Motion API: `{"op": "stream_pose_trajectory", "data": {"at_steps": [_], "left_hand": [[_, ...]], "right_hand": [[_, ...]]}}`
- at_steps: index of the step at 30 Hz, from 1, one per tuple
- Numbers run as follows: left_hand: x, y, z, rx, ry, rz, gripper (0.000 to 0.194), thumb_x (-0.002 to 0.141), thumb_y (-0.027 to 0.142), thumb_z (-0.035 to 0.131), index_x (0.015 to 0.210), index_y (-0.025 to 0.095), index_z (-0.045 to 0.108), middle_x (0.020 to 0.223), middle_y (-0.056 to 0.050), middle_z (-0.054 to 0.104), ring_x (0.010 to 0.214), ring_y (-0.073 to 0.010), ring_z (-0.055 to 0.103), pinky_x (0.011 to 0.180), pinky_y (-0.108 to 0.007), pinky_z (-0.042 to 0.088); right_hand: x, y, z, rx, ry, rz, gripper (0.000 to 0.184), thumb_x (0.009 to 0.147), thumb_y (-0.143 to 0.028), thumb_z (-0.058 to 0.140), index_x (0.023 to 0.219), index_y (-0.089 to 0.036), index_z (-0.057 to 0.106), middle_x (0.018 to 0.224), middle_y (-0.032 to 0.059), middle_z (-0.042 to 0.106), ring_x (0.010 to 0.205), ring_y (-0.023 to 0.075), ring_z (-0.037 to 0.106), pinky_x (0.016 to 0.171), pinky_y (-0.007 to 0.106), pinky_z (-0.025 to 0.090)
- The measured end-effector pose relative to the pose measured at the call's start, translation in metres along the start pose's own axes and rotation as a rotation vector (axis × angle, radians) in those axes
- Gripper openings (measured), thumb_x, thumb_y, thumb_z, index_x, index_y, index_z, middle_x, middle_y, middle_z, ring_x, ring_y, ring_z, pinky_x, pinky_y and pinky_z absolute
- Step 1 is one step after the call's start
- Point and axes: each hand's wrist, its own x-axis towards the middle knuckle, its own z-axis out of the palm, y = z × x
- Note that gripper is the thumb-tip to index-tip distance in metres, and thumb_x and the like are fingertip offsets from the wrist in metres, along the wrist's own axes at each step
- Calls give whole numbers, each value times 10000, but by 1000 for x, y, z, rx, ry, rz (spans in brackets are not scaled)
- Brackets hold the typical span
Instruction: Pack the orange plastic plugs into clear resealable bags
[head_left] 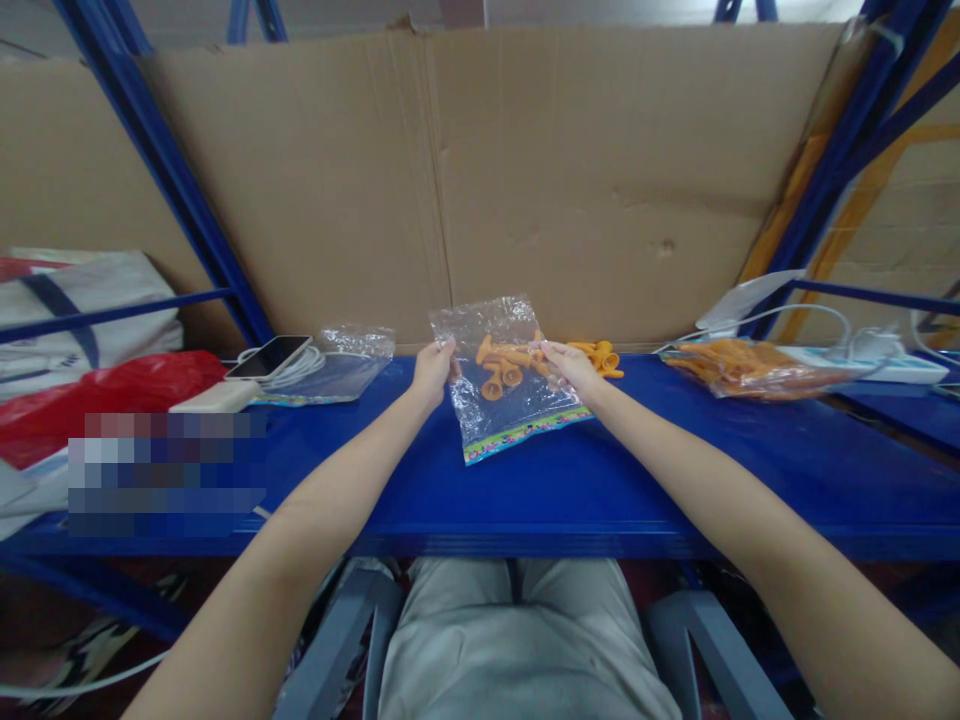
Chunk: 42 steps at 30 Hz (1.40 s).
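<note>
A clear plastic bag [517, 405] with a colourful printed strip along its near edge is held up over the blue shelf top. My left hand [435, 372] is closed on its left edge. Toward its right side, my right hand [574, 370] has its fingers closed on the plastic. Several orange pipe-shaped plastic pieces [493, 386] show through the film; whether all lie inside the bag I cannot tell. More loose orange pieces [606, 358] rest on the surface just beyond my right hand.
On the right lies a bag of orange pieces [739, 368] beside a white power strip [862, 368]. A phone [270, 358], white cable [300, 370] and flat clear bag [349, 375] are at left, near a red plastic bag [150, 385]. Cardboard [562, 180] walls the back between blue posts.
</note>
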Motion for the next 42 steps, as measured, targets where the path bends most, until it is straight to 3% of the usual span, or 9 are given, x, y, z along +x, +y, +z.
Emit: {"op": "stream_pose_trajectory", "data": {"at_steps": [8,12,15,18,28,33,38,40,42], "left_hand": [[2,4,-3,42,16,56,430,860,564,516,663,182,517,302,108,279,252,-63,260,328,-197,205],[1,5,-4,34,-143,-8,494,842,640,483,683,175,538,331,84,364,277,-75,347,333,-190,267],[-1,4,-3,101,-330,-109,476,815,603,560,633,163,529,404,38,493,313,-70,420,352,-184,323],[-6,3,0,199,-430,-103,421,761,473,695,562,161,495,393,42,486,311,-55,405,345,-170,298],[-8,5,3,217,-373,-12,501,860,431,589,471,184,392,320,78,335,288,-42,314,338,-168,279],[-11,6,1,244,-532,-70,430,756,454,693,517,175,470,384,55,424,323,-61,376,335,-184,322],[-5,-2,0,367,-472,72,379,789,420,638,538,186,478,414,51,413,352,-78,388,371,-204,337],[-1,-5,-1,493,-372,221,294,769,363,648,589,181,505,521,15,519,472,-112,506,476,-228,430],[-1,-7,-2,661,-284,446,166,734,309,667,752,168,581,780,-51,650,754,-183,625,697,-303,508]], "right_hand": [[0,1,0,-35,25,-7,205,871,-319,582,965,-157,665,361,-135,264,292,39,198,319,178,211],[5,1,-9,-34,174,-102,223,866,-316,578,978,-154,683,386,-121,312,311,40,244,345,182,244],[12,1,-19,-21,305,-178,247,861,-327,577,1001,-154,684,382,-116,322,317,46,259,351,185,242],[17,2,-27,-12,334,-210,305,847,-377,589,1022,-143,677,362,-123,283,309,58,259,341,190,224],[26,10,-35,-134,372,-380,485,802,-506,591,1077,-116,677,404,-94,363,335,71,294,351,213,253],[30,12,-42,-173,446,-419,502,812,-528,550,1114,-146,668,464,-68,476,372,91,375,405,225,320],[26,8,-39,-102,457,-417,394,803,-469,578,1031,-167,687,400,-106,400,336,77,333,372,198,281],[25,6,-37,-73,450,-399,361,805,-443,586,1011,-164,686,380,-117,363,317,71,305,355,194,258],[24,6,-36,-46,453,-382,345,807,-428,590,1004,-160,683,386,-118,366,308,64,290,345,193,247]]}}
